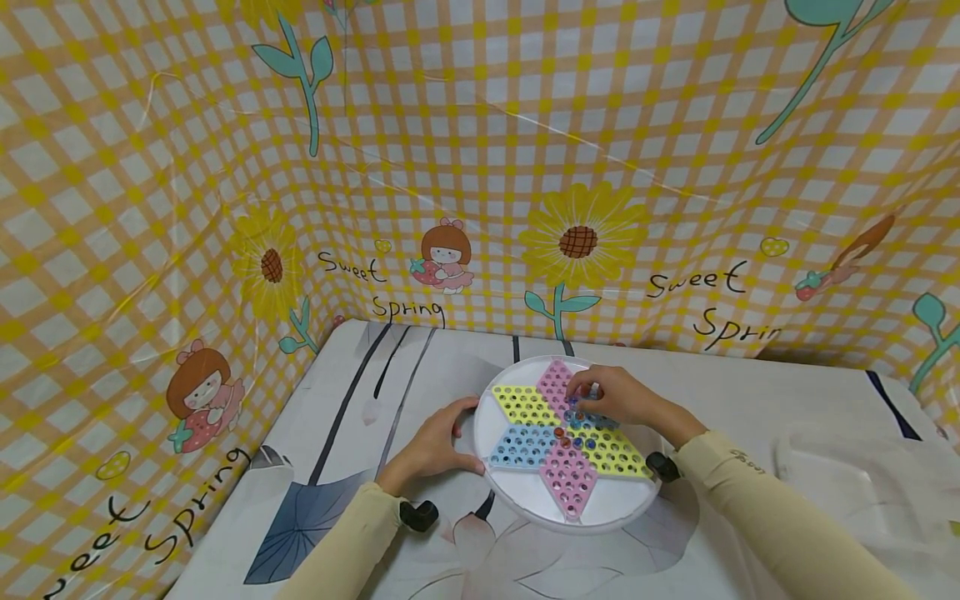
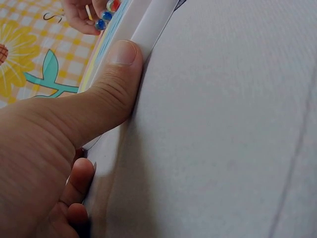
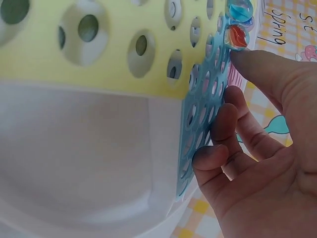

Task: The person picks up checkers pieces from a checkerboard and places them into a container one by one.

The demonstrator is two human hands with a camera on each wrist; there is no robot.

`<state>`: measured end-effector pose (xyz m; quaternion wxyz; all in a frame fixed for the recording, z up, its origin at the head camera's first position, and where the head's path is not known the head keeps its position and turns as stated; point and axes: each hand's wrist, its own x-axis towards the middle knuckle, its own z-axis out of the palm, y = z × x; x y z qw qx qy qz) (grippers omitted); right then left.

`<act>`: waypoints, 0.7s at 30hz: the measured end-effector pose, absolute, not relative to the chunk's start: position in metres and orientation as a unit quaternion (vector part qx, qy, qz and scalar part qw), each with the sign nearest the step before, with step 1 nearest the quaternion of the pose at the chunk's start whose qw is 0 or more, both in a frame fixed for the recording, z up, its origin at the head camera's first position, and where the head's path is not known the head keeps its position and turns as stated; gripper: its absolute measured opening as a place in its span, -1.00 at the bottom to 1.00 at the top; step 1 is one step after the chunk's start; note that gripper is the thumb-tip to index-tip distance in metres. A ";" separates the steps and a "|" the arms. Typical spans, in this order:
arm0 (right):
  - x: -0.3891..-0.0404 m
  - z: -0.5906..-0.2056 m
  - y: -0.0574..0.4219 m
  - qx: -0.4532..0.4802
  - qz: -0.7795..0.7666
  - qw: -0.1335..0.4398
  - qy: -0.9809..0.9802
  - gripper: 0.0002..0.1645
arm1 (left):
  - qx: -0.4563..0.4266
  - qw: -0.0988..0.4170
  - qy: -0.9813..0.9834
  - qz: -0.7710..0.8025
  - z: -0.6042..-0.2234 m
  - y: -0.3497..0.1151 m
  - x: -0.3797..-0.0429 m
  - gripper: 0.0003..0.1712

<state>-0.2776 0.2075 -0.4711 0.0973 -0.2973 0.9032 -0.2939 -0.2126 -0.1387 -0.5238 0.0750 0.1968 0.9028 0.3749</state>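
A round white Chinese checkers board (image 1: 517, 496) with a pink, yellow and blue star of holes lies on the table. My left hand (image 1: 438, 442) is at its left side. The left thumb (image 2: 121, 57) rests along the rim in the left wrist view, other fingers lower down. My right hand (image 1: 615, 396) reaches over the board's far right part, thumb and index at a small bluish marble (image 1: 572, 402). In the right wrist view, the right thumb tip (image 3: 242, 59) is just below a red-orange marble (image 3: 237, 37); a teal marble (image 3: 239, 10) sits above. The index fingertip is hidden there.
Several marbles sit in the star's middle, among them an orange one (image 1: 558, 432). A clear plastic tray (image 1: 840, 467) lies to the right on the patterned tabletop (image 1: 352, 392). A yellow checked curtain (image 1: 480, 150) stands behind and to the left.
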 end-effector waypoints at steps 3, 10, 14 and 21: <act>-0.276 -0.469 0.207 -0.294 -0.293 0.097 0.905 -0.82 | 0.197 0.075 0.902 0.375 -0.523 -0.138 -0.212 0.22; -0.273 -0.465 0.209 -0.295 -0.295 0.095 0.904 -0.83 | 0.197 0.077 0.902 0.376 -0.523 -0.137 -0.212 0.22; -0.274 -0.464 0.211 -0.298 -0.281 0.084 0.908 -0.82 | 0.194 0.080 0.903 0.376 -0.524 -0.137 -0.212 0.22; -0.272 -0.459 0.217 -0.305 -0.281 0.042 0.909 -0.79 | 0.196 0.078 0.901 0.379 -0.524 -0.138 -0.212 0.21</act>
